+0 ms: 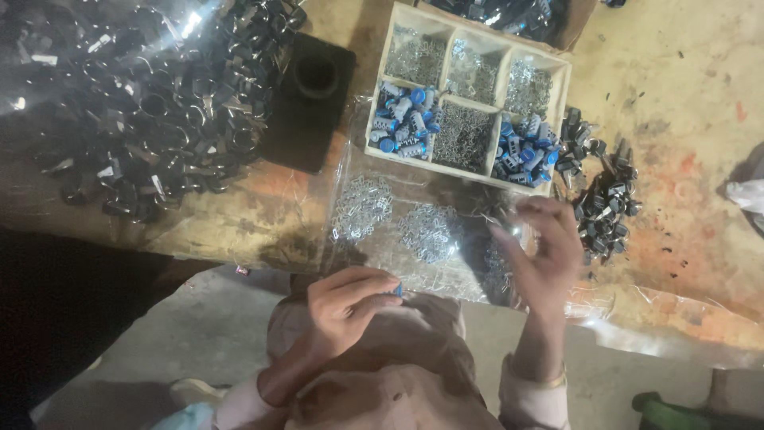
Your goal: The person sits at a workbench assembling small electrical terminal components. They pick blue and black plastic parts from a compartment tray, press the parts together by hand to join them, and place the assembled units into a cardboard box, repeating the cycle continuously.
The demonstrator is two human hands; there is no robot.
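Hands work close to the body, over the near edge of the table [700, 143]. The left hand [346, 306] is curled, thumb and fingertips pinched on a small blue-ended cylinder [396, 291] that barely peeks out between them; held low near the chest, it sits where the eyes can look straight down on it. The right hand [545, 251] is raised, fingers loosely bent and drawn toward each other near the thumb, as if nipping something tiny (whether anything is actually between them I cannot tell, since that part is blurred).

Under the right hand lies a clear plastic sheet [382, 167] with small heaps of silvery clips [362, 207], spread flat so single pieces can be picked off easily. Just beyond stands a wooden tray [380, 80] with compartments that keep the kinds apart: more blue cylinders [404, 119] in two of them, fine metal bits in the others. It sits within arm's reach. To the right lies a cluster of dark parts [605, 195], to the far left a big heap of black rings [143, 103], and beside the tray a black block [312, 99] with a round hole
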